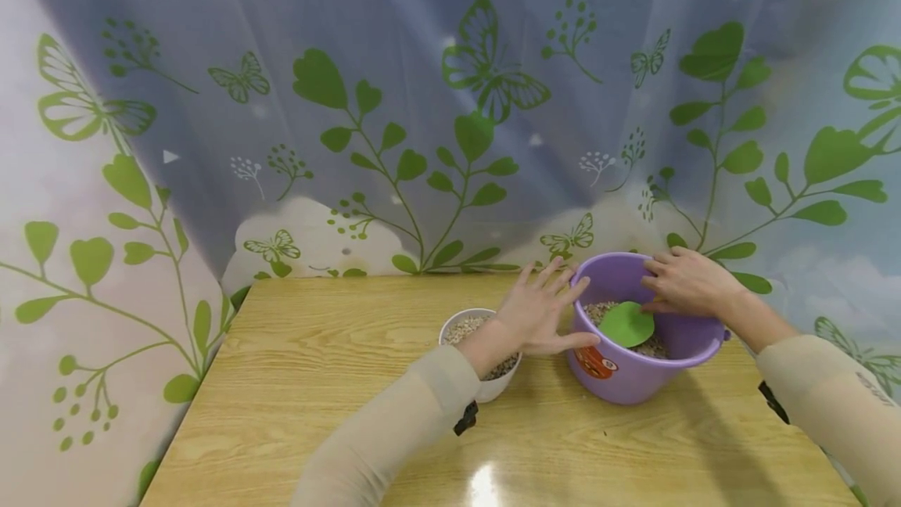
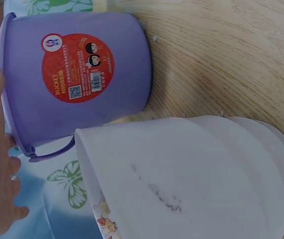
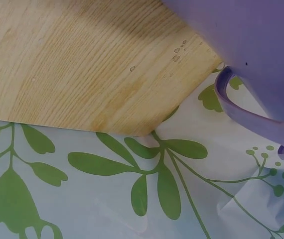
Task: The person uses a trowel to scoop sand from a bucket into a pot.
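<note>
The purple bucket (image 1: 637, 383) stands at the right of the table with loose tan, gravel-like bits (image 1: 655, 349) in it. My right hand (image 1: 690, 284) reaches over its far right rim and holds a green scoop (image 1: 626, 325), whose rounded blade lies over the bits; the hand hides most of the handle. My left hand (image 1: 536, 315) spreads its fingers at the bucket's left rim, with the thumb against the outer wall. Under the left wrist stands a white ridged pot (image 2: 192, 169) filled with similar bits (image 1: 464, 327). The right wrist view does not show the right hand.
The wood-grain table (image 1: 317, 382) holds the pot and bucket. Behind it hangs a curtain (image 1: 394, 100) printed with leaves and butterflies. The bucket's purple handle (image 3: 251, 122) hangs down outside. A red label (image 2: 77, 67) is on the bucket's wall.
</note>
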Motion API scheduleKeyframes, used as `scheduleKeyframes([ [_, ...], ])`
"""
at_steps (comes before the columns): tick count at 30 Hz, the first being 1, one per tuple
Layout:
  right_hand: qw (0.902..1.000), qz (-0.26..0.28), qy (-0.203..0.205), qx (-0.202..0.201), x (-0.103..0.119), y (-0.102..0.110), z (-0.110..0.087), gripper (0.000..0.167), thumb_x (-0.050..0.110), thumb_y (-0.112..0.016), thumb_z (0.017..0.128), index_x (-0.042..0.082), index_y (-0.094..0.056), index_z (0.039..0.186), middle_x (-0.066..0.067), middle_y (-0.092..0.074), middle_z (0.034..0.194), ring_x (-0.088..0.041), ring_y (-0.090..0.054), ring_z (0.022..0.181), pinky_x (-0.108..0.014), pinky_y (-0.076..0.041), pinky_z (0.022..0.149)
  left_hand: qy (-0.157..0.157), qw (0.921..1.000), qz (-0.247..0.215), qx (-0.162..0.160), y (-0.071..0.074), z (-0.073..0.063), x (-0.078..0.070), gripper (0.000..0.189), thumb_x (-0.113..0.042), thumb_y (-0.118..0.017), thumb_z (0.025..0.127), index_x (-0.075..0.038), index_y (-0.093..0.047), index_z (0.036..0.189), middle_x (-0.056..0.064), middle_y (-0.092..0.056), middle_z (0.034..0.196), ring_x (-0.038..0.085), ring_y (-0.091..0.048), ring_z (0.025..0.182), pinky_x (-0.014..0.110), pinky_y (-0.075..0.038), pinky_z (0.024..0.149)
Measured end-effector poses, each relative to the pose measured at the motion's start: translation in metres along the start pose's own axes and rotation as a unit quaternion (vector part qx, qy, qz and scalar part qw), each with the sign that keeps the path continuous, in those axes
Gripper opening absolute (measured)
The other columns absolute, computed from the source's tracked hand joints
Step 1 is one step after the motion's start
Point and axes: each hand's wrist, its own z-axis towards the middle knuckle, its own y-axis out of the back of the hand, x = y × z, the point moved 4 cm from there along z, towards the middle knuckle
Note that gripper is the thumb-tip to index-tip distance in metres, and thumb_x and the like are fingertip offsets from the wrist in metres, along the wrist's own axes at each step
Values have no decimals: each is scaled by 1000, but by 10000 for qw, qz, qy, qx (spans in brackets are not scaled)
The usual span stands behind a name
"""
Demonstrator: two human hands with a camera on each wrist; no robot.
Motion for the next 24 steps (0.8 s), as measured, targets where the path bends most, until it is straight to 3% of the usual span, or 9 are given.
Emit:
scheduleKeyframes([
  [5,9998,106,-144,-130,2,6,1,45,58,-82,83,17,-66,82,-1,-67,83,-18,-57,74,-38,-49,65,68,9997,-206,-84,1,-6,9,102,-89,-27,95,-26,-7,172,0,-6,181,25,-4,169,54,-13,137],
  [13,9949,357,-537,-779,16,31,9,50,57,-81,82,10,-75,98,-10,-69,92,-27,-66,80,-43,-56,68,180,9990,-406,-26,-2,-30,31,102,-88,-30,95,-26,-2,172,0,-3,180,26,-8,168,56,-13,137],
  [16,9929,396,-632,-932,22,40,12,66,71,-61,95,8,-76,103,-10,-69,93,-28,-67,81,-43,-56,68,188,9992,-354,-38,-5,-40,41,103,-88,-29,95,-25,-2,172,1,-4,180,26,-8,168,56,-8,137],
  [20,9911,500,-885,-855,30,50,14,78,77,-49,97,6,-77,111,-16,-73,105,-34,-70,94,-48,-60,78,199,9990,-395,-102,-8,-54,52,103,-88,-30,95,-23,-3,172,2,-6,180,28,-6,168,57,-8,137],
  [22,9900,563,-1069,-727,36,54,16,71,70,-66,91,6,-77,118,-19,-74,116,-38,-71,104,-54,-61,86,222,9985,-480,-148,-9,-62,57,104,-87,-32,95,-23,-4,172,2,-7,180,28,-5,168,58,-10,137],
  [24,9878,603,-1273,-659,42,58,18,70,65,-74,86,7,-75,124,-21,-73,123,-41,-69,112,-57,-60,92,253,9974,-651,-181,-10,-70,62,104,-87,-36,95,-23,-4,172,3,-7,180,28,-5,169,58,-10,137],
])
